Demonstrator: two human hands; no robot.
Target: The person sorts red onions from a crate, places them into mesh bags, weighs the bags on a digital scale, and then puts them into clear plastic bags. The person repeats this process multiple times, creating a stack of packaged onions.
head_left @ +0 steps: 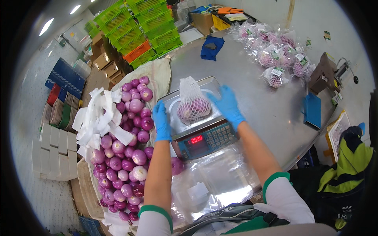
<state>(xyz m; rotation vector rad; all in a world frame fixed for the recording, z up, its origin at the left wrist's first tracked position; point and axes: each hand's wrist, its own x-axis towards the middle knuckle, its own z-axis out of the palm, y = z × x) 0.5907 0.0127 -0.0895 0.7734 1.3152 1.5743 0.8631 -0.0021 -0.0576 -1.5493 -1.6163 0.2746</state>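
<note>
A white mesh net with red onions inside (pixel 193 107) rests on the metal pan of a digital scale (pixel 203 140), whose red display is lit. My left hand (pixel 161 121), in a blue glove, is beside the pan's left edge, its fingers close together and partly seen edge-on. On the pan's other side my gloved right hand (pixel 226 104) has its fingers spread, holding nothing. A large heap of loose red onions (pixel 127 174) lies left of the scale, with white empty nets (pixel 102 118) on top. Clear plastic bags (pixel 212 180) lie in front of the scale.
Bagged, netted onions (pixel 274 56) are piled at the table's back right. A blue cloth (pixel 212 48) lies on the metal table (pixel 265 118). Green crates (pixel 159 26) are stacked beyond. A blue box-shaped object (pixel 312 111) sits at the right edge, near a tape dispenser (pixel 342 70).
</note>
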